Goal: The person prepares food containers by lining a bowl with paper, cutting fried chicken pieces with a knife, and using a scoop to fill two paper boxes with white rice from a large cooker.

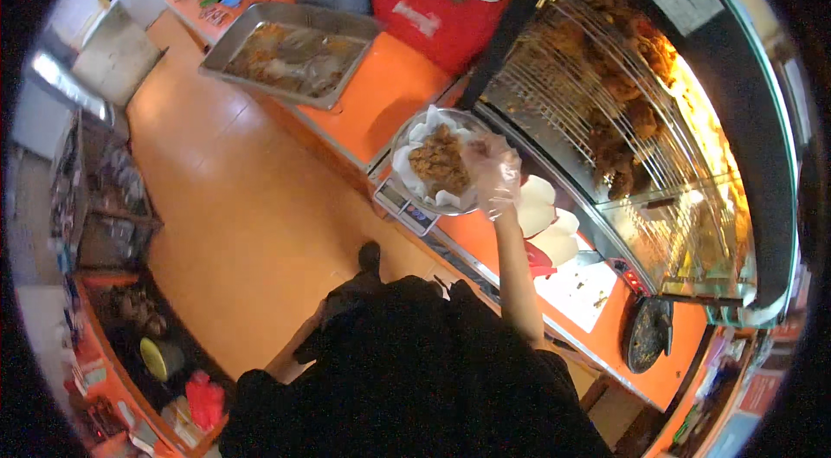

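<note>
My right hand (pixel 493 172), in a clear plastic glove, is over the right side of a round bowl (pixel 434 207). White paper (pixel 404 162) lines the bowl, and browned, crisp-coated fried food (pixel 438 162) lies on it. Whether the fingers grip a piece of the food or only touch it is blurred. Beneath the bowl is a digital kitchen scale (pixel 408 206), its display towards me. My left forearm (pixel 292 347) shows beside my dark clothing, but the left hand is out of view.
Right of the counter (pixel 402 94), a lit glass display case (pixel 617 101) holds fried pieces on wire racks. Beyond the bowl stand a metal tray (pixel 292 58) with crumbs and a red cooler (pixel 435 10). Paper packets (pixel 539 205), a white board (pixel 578 295) and a black mortar (pixel 643 341) are nearer.
</note>
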A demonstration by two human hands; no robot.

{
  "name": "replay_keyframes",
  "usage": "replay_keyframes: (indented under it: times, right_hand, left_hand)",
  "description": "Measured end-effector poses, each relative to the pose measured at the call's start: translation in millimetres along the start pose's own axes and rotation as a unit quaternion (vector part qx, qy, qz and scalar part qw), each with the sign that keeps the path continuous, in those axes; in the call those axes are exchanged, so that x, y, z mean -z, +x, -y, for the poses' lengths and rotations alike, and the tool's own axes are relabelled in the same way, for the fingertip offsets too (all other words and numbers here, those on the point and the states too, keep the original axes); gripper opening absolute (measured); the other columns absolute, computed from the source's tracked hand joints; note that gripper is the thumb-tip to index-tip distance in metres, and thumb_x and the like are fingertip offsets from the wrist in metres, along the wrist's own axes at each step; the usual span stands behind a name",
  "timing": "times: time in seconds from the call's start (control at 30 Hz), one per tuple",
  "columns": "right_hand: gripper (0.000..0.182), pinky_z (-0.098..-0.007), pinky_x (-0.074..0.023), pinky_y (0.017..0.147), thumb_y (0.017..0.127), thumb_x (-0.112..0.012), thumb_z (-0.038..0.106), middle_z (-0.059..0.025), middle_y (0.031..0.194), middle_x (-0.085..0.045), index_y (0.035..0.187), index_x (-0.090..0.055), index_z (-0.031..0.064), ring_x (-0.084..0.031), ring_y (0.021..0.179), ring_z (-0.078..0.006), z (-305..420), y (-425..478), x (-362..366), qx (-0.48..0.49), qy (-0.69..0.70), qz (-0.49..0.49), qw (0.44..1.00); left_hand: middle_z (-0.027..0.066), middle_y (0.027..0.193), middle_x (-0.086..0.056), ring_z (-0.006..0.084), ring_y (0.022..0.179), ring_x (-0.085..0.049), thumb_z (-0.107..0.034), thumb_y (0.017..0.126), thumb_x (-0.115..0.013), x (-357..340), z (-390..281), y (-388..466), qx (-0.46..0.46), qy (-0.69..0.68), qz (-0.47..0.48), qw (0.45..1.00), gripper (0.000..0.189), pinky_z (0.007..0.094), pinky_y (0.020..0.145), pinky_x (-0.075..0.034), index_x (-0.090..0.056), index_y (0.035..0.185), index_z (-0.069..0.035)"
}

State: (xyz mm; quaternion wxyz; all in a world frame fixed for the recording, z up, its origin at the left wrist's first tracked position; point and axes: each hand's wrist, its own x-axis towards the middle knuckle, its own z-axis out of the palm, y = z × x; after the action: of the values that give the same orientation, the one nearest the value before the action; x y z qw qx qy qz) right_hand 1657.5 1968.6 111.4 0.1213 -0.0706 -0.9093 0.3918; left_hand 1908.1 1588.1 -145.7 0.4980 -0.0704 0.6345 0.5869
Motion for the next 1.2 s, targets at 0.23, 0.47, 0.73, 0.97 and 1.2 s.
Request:
replay_keyframes:
  times: [0.23,0.47,0.73,0.97,1.2]
  right_hand:
    - [0.025,-0.0405,-0.0511,0.088,0.082,-0.061,0.01,-0.0148,0.112,-0.065,0.107,-0.065,0.0081,-0.063,0.099,-0.033,19,0,27,0.265,-0.087,-0.056,0.959]
    - [0.023,-0.041,-0.0461,0.091,0.088,-0.06,0.019,-0.0097,0.112,-0.064,0.11,-0.062,0.0121,-0.059,0.105,-0.029,86,43,165,0.085,-0.289,-0.475,0.827]
    - [0.051,-0.0441,-0.0497,0.087,0.088,-0.049,0.05,-0.0189,0.106,-0.067,0.119,-0.063,0.0123,-0.065,0.097,-0.0338,17,154,271,-0.108,-0.364,-0.229,0.897]
    - [0.048,-0.0416,-0.0488,0.092,0.085,-0.057,0.047,-0.0146,0.111,-0.067,0.12,-0.063,0.0152,-0.064,0.102,-0.0308,2,169,284,-0.066,-0.455,-0.203,0.864]
    - [0.045,-0.0414,-0.0523,0.083,0.088,-0.05,0.047,-0.0162,0.102,-0.069,0.11,-0.067,0.0129,-0.066,0.093,-0.033,-23,148,288,-0.01,-0.386,-0.321,0.864]
  left_hand:
    - [0.0099,0.122,-0.056,0.0269,0.111,-0.053,-0.039,0.093,-0.054,50,-57,-2,-0.083,0.09,0.065,0.99,0.049,0.0388,0.099,-0.04,-0.05,0.129,-0.006]
    - [0.0078,0.131,-0.053,0.0267,0.119,-0.051,-0.038,0.092,-0.057,81,-116,6,-0.25,0.41,0.124,0.868,0.055,0.0381,0.106,-0.038,-0.045,0.136,-0.007]
    - [0.0078,0.137,-0.05,0.0238,0.124,-0.047,-0.032,0.094,-0.057,129,-54,61,0.194,-0.227,0.226,0.927,0.051,0.0405,0.108,-0.036,-0.045,0.137,-0.009]
    - [0.0101,0.141,-0.046,0.0235,0.128,-0.043,-0.046,0.09,-0.058,100,-109,25,-0.091,0.04,0.212,0.972,0.066,0.0431,0.109,-0.035,-0.039,0.142,-0.011]
    - [0.0104,0.141,-0.045,0.0246,0.129,-0.042,-0.049,0.089,-0.057,99,-103,35,-0.009,0.023,0.212,0.977,0.068,0.0434,0.108,-0.035,-0.039,0.143,-0.012]
